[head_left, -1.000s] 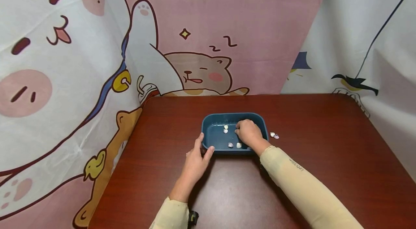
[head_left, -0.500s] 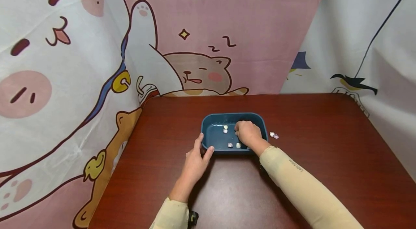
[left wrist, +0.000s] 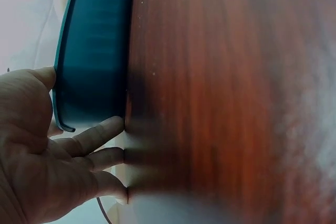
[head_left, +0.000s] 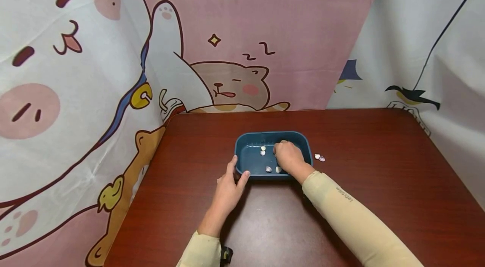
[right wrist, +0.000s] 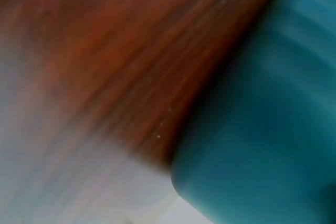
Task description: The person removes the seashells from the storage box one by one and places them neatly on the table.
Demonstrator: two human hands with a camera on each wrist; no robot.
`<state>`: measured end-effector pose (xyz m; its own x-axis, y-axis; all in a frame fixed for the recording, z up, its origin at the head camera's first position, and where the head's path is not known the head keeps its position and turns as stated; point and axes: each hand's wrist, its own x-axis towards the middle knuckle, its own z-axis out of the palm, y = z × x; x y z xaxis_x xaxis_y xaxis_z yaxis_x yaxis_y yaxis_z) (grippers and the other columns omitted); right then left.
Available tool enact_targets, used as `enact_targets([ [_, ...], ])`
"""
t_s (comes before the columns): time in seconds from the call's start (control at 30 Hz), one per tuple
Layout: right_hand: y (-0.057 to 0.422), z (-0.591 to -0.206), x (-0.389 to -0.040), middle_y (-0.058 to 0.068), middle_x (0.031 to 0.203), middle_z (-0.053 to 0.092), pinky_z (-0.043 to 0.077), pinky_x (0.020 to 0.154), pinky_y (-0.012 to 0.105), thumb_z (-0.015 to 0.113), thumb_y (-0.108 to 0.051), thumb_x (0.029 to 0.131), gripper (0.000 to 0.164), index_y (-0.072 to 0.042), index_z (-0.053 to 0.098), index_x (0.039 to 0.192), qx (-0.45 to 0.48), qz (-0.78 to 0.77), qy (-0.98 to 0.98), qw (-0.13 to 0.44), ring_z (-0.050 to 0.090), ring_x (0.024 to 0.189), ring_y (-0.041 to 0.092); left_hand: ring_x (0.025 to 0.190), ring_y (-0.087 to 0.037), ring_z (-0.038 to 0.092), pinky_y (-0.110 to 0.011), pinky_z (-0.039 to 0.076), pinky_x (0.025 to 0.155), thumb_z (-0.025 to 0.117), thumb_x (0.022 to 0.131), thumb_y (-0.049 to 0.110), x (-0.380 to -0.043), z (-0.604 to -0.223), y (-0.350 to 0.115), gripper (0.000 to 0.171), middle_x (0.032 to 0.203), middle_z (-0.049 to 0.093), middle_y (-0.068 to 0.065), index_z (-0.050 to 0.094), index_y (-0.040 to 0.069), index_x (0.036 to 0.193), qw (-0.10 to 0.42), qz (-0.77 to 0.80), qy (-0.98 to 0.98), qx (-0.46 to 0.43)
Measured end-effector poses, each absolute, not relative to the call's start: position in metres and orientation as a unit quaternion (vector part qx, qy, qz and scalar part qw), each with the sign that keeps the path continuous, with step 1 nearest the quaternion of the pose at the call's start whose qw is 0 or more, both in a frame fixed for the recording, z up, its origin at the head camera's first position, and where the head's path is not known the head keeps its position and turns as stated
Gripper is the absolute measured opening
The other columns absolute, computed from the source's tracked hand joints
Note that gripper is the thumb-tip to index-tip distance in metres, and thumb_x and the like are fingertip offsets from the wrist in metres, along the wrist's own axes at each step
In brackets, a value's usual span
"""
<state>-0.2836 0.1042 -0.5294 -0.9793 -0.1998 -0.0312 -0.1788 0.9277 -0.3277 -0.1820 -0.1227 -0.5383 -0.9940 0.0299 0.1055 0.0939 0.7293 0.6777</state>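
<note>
A dark teal rectangular tray (head_left: 251, 161) stands on the table. Inside lie small white and purplish shell-like pieces: two touching at the back left (head_left: 263, 150), a purplish one (head_left: 268, 169) and a whitish one (head_left: 278, 169) near the front wall. My left hand (head_left: 228, 187) rests at the tray's front left corner. Its thumb (left wrist: 46, 76) touches the rim, while its spread fingers (left wrist: 97, 136) reach past the tray's end to the tabletop. My right hand (head_left: 289, 156) is inside the tray's right half, fingers bent downward. Its fingertips, and anything between them, are hidden.
Two more whitish and purple pieces (head_left: 320, 157) lie on the brown table (head_left: 363, 149), just right of the tray. A cartoon-printed cloth (head_left: 303, 27) hangs behind the table and along its left side. The right wrist view shows only tabletop and the tray's outer wall (right wrist: 262, 129).
My right hand has turned slightly and bent lower within the tray, its fingertips less visible than before. The left hand, the tray and the visible pieces have stayed in place.
</note>
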Motion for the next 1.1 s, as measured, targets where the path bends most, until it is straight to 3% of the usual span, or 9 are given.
enact_targets([
  [0.37, 0.106, -0.530, -0.285, 0.012, 0.106, 0.074, 0.060, 0.089, 0.046, 0.072, -0.009, 0.100, 0.010, -0.005, 0.078, 0.106, -0.088, -0.202, 0.974, 0.056, 0.065, 0.092, 0.024, 0.100, -0.031, 0.072, -0.078, 0.035, 0.116, 0.066, 0.106, 0.043, -0.180, -0.540, -0.122, 0.070, 0.094, 0.070, -0.002, 0.040, 0.015, 0.165, 0.044, -0.375, -0.926, -0.023],
  [0.63, 0.107, -0.530, -0.284, 0.009, 0.096, 0.072, 0.057, 0.081, 0.044, 0.074, -0.013, 0.100, 0.007, -0.006, 0.072, 0.101, -0.080, -0.203, 0.974, 0.068, 0.062, 0.084, 0.024, 0.110, -0.036, 0.073, -0.080, 0.032, 0.117, 0.066, 0.106, 0.042, -0.179, -0.542, -0.121, 0.070, 0.098, 0.072, -0.005, 0.040, 0.015, 0.165, 0.044, -0.377, -0.925, -0.020],
  [0.93, 0.110, -0.530, -0.283, 0.013, 0.110, 0.075, 0.058, 0.090, 0.047, 0.077, -0.025, 0.100, 0.025, -0.005, 0.070, 0.115, -0.074, -0.214, 0.969, 0.096, 0.064, 0.092, 0.026, 0.120, -0.039, 0.070, -0.081, 0.028, 0.118, 0.065, 0.107, 0.045, -0.179, -0.543, -0.122, 0.072, 0.107, 0.074, -0.009, 0.038, 0.016, 0.166, 0.038, -0.383, -0.923, -0.024],
  [1.1, 0.110, -0.529, -0.283, 0.014, 0.114, 0.075, 0.058, 0.094, 0.050, 0.077, -0.027, 0.100, 0.029, -0.005, 0.071, 0.118, -0.078, -0.215, 0.969, 0.098, 0.065, 0.096, 0.028, 0.120, -0.043, 0.069, -0.087, 0.028, 0.112, 0.059, 0.108, 0.053, -0.179, -0.550, -0.123, 0.072, 0.108, 0.073, -0.012, 0.037, 0.019, 0.167, 0.069, -0.389, -0.918, -0.042],
])
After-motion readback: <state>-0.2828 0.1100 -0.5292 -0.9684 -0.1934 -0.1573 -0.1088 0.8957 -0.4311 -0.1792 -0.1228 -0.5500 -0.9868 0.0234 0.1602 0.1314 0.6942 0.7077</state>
